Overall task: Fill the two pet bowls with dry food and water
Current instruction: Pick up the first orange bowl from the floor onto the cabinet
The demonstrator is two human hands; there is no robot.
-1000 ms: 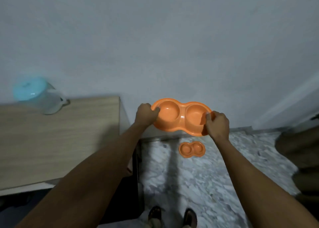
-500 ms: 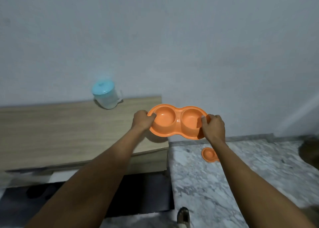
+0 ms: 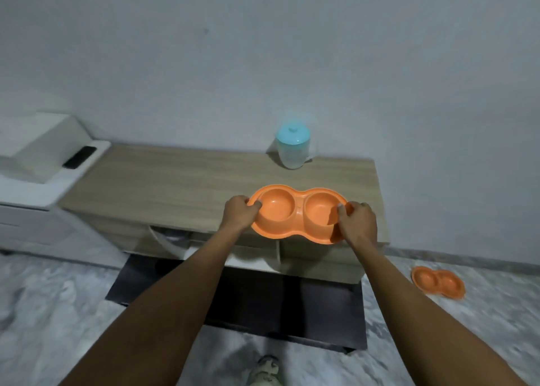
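Note:
An orange double pet bowl (image 3: 295, 210) with two empty round wells is held level over the right part of a wooden cabinet top (image 3: 175, 181). My left hand (image 3: 238, 214) grips its left rim and my right hand (image 3: 358, 220) grips its right rim. A second orange double bowl (image 3: 437, 282) lies empty on the marble floor to the right of the cabinet. A clear jug with a light blue lid (image 3: 293, 147) stands at the back of the cabinet top, against the wall.
A white unit (image 3: 38, 163) with a dark phone-like slab (image 3: 79, 157) on it adjoins the cabinet's left end. A dark mat (image 3: 263, 304) lies on the floor in front of the cabinet. One foot (image 3: 264, 371) shows at the bottom edge.
My view has swung left, so the cabinet now fills the middle. Both hands have carried the orange bowl from beside the cabinet's right end to above its top.

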